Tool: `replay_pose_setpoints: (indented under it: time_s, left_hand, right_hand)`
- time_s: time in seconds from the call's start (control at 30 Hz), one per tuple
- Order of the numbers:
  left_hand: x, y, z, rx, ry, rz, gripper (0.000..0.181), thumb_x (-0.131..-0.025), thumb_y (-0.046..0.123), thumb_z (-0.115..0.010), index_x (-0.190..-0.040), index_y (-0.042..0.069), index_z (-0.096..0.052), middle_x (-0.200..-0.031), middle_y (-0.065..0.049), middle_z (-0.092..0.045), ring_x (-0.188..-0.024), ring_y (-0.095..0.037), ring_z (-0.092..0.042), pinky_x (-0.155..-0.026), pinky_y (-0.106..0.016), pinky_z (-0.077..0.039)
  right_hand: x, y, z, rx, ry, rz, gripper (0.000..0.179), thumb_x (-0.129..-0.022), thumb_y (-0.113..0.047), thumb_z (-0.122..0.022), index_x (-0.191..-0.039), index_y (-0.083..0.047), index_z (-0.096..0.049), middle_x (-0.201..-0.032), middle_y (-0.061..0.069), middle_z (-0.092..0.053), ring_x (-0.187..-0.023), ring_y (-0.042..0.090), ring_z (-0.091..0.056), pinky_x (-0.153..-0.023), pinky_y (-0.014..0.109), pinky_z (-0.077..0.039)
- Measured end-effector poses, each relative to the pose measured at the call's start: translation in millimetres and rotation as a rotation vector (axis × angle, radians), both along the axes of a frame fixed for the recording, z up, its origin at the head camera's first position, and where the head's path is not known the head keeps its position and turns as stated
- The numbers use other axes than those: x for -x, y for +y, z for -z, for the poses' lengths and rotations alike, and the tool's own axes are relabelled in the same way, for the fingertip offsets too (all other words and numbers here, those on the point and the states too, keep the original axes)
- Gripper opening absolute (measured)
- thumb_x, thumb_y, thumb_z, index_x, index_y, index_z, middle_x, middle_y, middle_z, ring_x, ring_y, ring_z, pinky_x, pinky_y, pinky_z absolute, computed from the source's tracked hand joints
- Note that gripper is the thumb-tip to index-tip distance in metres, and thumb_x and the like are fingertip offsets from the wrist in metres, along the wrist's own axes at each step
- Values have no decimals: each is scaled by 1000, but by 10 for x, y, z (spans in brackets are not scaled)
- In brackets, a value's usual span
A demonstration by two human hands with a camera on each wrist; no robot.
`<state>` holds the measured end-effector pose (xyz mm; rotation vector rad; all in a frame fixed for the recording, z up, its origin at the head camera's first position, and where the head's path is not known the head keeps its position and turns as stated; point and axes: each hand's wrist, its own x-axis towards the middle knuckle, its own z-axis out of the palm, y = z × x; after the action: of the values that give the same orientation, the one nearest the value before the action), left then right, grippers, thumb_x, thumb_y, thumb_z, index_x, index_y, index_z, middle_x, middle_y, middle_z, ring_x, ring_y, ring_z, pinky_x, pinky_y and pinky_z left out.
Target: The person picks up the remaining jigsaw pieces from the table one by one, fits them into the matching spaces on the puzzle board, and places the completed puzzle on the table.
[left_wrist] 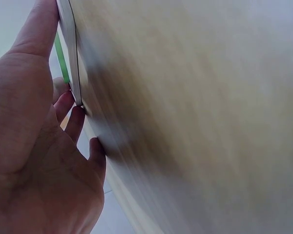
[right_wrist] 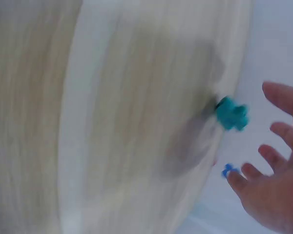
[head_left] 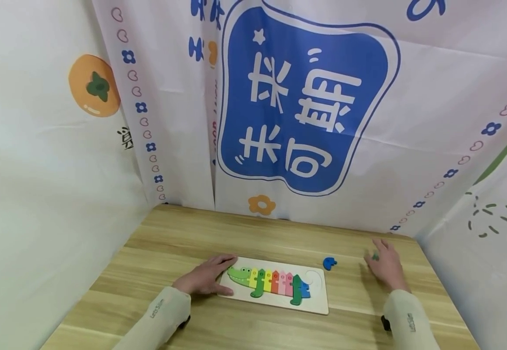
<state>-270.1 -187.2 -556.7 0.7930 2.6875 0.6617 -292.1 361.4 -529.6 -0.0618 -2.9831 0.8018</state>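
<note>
A crocodile jigsaw puzzle board (head_left: 275,304) lies on the table, with a green head (head_left: 239,275), coloured body pieces and green legs set in it. At its right end the curled tail outline (head_left: 319,287) is bare wood. My left hand (head_left: 205,276) holds the board's left end, thumb at the near corner and fingers at the far corner. A blue puzzle piece (head_left: 330,263) lies just beyond the board's far right corner. Over at the right, my right hand (head_left: 386,265) hovers with spread fingers above a small green puzzle piece (right_wrist: 231,114), apart from it in the right wrist view.
The wooden table (head_left: 183,233) ends at a printed cloth (head_left: 183,146) at the back. White cloth walls stand at the left (head_left: 61,194) and right (head_left: 490,253) sides.
</note>
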Motion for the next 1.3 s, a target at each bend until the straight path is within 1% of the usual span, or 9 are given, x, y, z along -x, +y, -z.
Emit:
replay_pose_setpoints:
  time_s: [0.1, 0.2, 0.33, 0.47, 0.7, 0.9, 1.07, 1.17, 1.3]
  left_hand:
    - [-2, 1, 3, -5, -6, -1, 97, -89, 57, -76, -164, 16, -31, -169, -9, -28, -155, -39, -27, -119, -64, -31]
    - [-2, 0, 4, -10, -9, -5, 97, -88, 56, -77, -164, 16, -31, -169, -8, -29, -155, -39, -27, -119, -64, -31]
    - [6, -3, 5, -2, 4, -3, 97, -89, 57, -76, -164, 16, -31, -169, -9, -29, -155, -38, -27, -119, -64, -32]
    - [7, -4, 11, 2, 5, 0, 97, -89, 57, -75, -164, 16, -31, -169, -9, -28, -155, -38, -27, -119, -63, -32]
    - [11, 0, 13, -5, 0, -10, 97, -89, 55, -77, -164, 16, -31, -169, -8, -29, -155, -39, -27, -119, -64, -31]
    - [17, 2, 14, -3, 7, -6, 97, -89, 54, -77, -164, 15, -31, -169, -10, -29, -154, -40, -27, -120, -64, -31]
    - [18, 2, 20, 3, 7, -9, 97, -89, 55, -77, -165, 17, -30, -169, -8, -29, -155, -39, -28, -120, -63, -31]
    - [18, 1, 19, 5, 9, -10, 97, -89, 56, -76, -165, 16, -30, -169, -9, -29, -155, -39, -28, -120, -63, -31]
    - [20, -3, 14, 4, 9, -7, 97, -89, 55, -76, -164, 16, -30, -169, -9, -29, -155, -39, -27, -120, -63, -30]
  right_hand:
    - [7, 66, 51, -16, -58, -22, 69, -103, -21, -59, -156, 12, -28, -160, 44, -12, -140, 69, -19, -113, 78, -22]
    - [7, 85, 92, -57, -84, -48, 66, -103, -22, -60, -152, 14, -35, -155, 47, -22, -137, 69, -28, -111, 76, -29]
    - [14, 82, 122, -92, -46, -59, 53, -100, -13, -64, -141, 17, -48, -139, 48, -44, -127, 64, -45, -107, 72, -39]
    - [4, 66, 131, -80, -12, -26, 35, -97, -4, -66, -126, 14, -62, -126, 39, -61, -118, 58, -57, -100, 67, -47]
    - [-22, 34, 132, -37, -10, 3, 25, -98, -8, -69, -115, 10, -70, -110, 28, -72, -101, 42, -67, -90, 58, -55]
    - [-82, -62, 95, 52, 29, -30, 33, -102, -12, -63, -129, 7, -63, -111, 26, -68, -99, 35, -66, -84, 51, -56]
    - [-128, -233, 23, 196, 32, -56, 35, -105, -12, -59, -136, 3, -60, -108, 19, -65, -91, 24, -62, -70, 30, -54]
    - [-169, -369, -24, 295, 24, -60, 36, -105, -16, -62, -136, 2, -61, -110, 17, -67, -92, 22, -65, -71, 28, -57]
    - [-235, -533, -95, 422, 7, -69, 40, -103, -18, -66, -137, 1, -61, -112, 17, -69, -97, 29, -69, -79, 36, -61]
